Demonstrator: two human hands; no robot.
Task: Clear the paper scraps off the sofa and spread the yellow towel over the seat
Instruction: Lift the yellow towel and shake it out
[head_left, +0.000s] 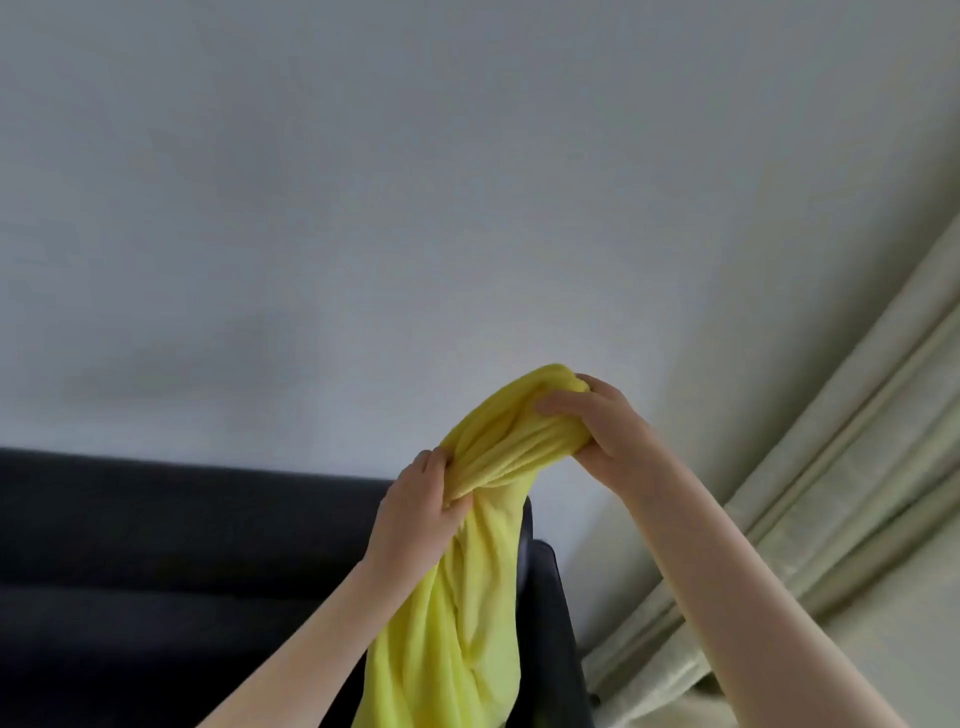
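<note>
Yellow terry cloth is bunched in both my hands. My left hand has its fingers curled round a gathered neck of the towel, thumb across the folds. My right hand sits higher and to the right, pinching a thick wad of the same cloth between thumb and curled fingers. Between the two grips the towel arches in tight pleats; below my left hand the rest hangs as a twisted rope and runs out of view at the bottom edge.

The towel is held up in the air, in front of the sofa's right end. It is not yet on the seat. Only the dark backrest and right armrest show; the seat surface and any paper scraps are out of view, so I cannot tell whether clearing is done.

Risks from here, as I judge them:
- Neither hand holds a corner or hem. Pulling apart from mid-cloth grips would probably leave the towel roped, not flat.
- The hanging twist may stay locked unless it is shaken out.
- Laying the cloth over uncleared scraps would trap them underneath.
- The curtain hangs near on the right; a wide shake could catch it.
</note>
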